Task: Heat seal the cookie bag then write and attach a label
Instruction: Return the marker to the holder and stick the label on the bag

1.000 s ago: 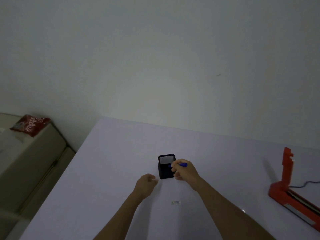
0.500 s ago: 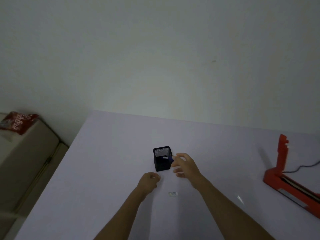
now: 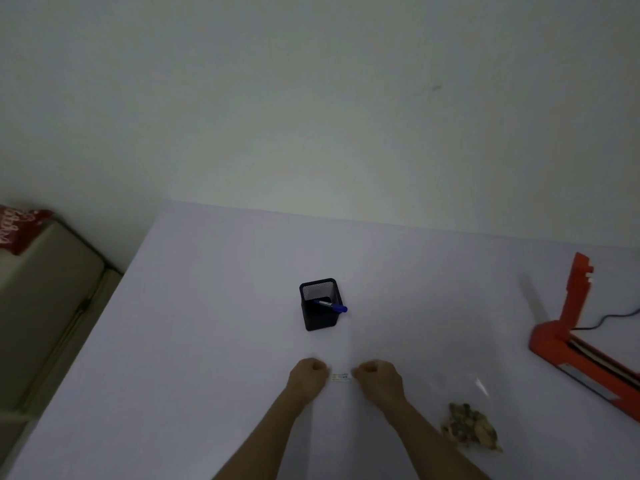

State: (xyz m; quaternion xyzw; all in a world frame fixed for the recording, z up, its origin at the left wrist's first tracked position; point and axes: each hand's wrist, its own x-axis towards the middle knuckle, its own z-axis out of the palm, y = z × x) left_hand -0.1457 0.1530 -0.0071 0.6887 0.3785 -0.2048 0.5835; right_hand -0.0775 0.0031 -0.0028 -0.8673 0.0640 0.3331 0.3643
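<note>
A small white label (image 3: 340, 377) lies flat on the pale table (image 3: 207, 341), its long axis running left to right between two curled hands. The left hand (image 3: 308, 377) and right hand (image 3: 379, 379) each meet one end, equally near; whether they pinch it is unclear. The cookie bag (image 3: 469, 426) waits to the right.

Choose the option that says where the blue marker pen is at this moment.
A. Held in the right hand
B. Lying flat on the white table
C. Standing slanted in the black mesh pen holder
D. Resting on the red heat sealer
C: the blue marker pen leans inside the black mesh pen holder, its blue cap poking over the rim, with both hands away from it.
</note>
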